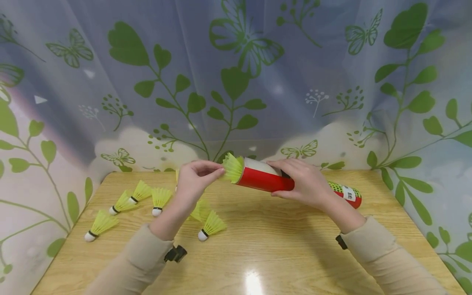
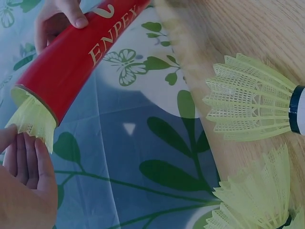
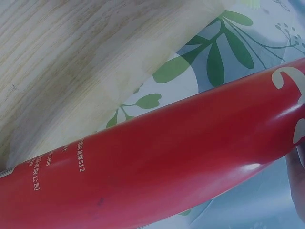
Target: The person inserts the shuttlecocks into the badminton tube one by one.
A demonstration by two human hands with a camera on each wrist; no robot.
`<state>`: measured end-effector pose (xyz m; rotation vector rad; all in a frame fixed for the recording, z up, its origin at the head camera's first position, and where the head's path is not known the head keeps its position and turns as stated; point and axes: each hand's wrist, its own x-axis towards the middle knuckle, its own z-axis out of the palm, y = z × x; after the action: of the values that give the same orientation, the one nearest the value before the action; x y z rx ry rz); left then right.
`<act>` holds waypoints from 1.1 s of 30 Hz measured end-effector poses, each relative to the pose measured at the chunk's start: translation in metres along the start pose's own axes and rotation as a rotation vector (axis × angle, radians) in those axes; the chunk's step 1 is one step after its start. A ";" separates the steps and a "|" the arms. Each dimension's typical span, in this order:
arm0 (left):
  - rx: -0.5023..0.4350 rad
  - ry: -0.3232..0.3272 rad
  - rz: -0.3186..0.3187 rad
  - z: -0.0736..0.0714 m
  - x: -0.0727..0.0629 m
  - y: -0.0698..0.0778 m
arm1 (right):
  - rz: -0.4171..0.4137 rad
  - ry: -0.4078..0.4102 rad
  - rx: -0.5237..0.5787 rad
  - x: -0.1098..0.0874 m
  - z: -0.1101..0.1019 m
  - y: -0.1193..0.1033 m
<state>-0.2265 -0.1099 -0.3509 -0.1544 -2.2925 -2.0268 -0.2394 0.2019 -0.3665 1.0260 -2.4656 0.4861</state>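
My right hand (image 1: 306,182) grips a red cylindrical shuttlecock tube (image 1: 259,180) round its middle, holding it tilted above the table with the mouth up to the left. Yellow shuttlecock skirts fan out of that mouth. My left hand (image 1: 193,180) pinches the feathered edge of a shuttlecock (image 1: 232,168) there, between thumb and fingertips. In the left wrist view the shuttlecock's skirt (image 2: 34,121) shows outside the rim, its cork hidden inside. The right wrist view is mostly filled by the tube's red side (image 3: 181,152).
Several loose yellow shuttlecocks (image 1: 101,225) with white bases lie on the left half of the wooden table (image 1: 273,254). One (image 1: 212,225) lies near the middle, another (image 1: 161,200) by my left forearm. A patterned curtain (image 1: 177,86) hangs behind the table.
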 end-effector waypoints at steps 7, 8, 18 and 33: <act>0.019 -0.059 0.029 0.005 -0.001 0.001 | 0.006 -0.007 -0.009 0.000 0.000 -0.002; 0.023 -0.067 0.033 0.005 -0.001 0.002 | 0.005 -0.008 -0.010 0.000 0.000 -0.002; 0.057 -0.110 0.040 0.011 0.001 0.003 | -0.011 -0.003 -0.001 -0.001 0.000 -0.001; 0.104 -0.151 0.043 0.018 0.001 0.003 | -0.037 0.018 -0.013 -0.002 0.002 -0.001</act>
<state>-0.2265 -0.0913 -0.3501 -0.3578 -2.4532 -1.9319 -0.2378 0.2019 -0.3689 1.0558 -2.4258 0.4645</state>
